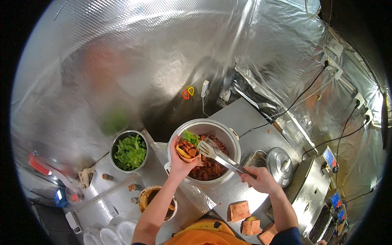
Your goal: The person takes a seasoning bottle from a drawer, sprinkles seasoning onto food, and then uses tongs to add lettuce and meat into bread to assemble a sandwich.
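My left hand (176,166) is wrapped around a filled bun (188,148) in a brown paper pocket, tilted over the near left side of a large round pot. Chopped reddish meat fills the bun, and green lettuce sticks out at its top. My right hand (262,181) grips metal tongs (228,162) by the handle end. Their slotted tip is beside the bun's opening, above the pot; whether it touches the filling I cannot tell. The white-rimmed pot (234,141) contains more chopped meat in dark sauce (210,169).
Left of the pot stands a metal bowl (116,163) of lettuce (130,152). A sauce-stained tub (141,200) sits under my left forearm. Paper pockets (239,211) lie near my right arm, with a metal lid (279,166) beyond. Black cables (300,96) run along the foil-covered right wall.
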Demonstrator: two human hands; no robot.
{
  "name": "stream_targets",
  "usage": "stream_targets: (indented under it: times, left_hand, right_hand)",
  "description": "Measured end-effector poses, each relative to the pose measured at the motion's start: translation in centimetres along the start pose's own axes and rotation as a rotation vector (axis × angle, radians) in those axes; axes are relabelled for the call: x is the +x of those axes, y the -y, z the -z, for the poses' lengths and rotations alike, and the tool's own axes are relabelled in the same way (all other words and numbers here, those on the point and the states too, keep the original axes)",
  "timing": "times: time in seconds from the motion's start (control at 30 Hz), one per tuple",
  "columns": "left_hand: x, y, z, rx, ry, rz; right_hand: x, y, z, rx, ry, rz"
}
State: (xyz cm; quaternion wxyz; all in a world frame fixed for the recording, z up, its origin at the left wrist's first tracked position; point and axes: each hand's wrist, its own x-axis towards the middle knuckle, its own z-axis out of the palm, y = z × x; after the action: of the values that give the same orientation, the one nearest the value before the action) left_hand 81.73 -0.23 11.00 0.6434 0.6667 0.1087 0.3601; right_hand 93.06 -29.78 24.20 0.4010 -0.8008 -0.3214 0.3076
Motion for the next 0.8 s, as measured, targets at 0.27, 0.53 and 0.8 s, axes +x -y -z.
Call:
stream_targets:
  times: [0.27,0.53,0.8]
  left_hand:
    - [-0.7,0.1,0.4,0.187,-0.029,0.008]
    - [-1.6,-0.1,0.6,0.022,-0.015,0.114]
    - [-1.5,-2.3,1.0,-0.096,-0.071,0.054]
  right_hand:
    - [0.4,0.9,-3.7,-0.428,-0.114,0.358]
    - [-0.8,3.0,-2.9,-0.603,-0.17,0.426]
    - [-1.0,1.3,-0.6,0.042,0.035,0.01]
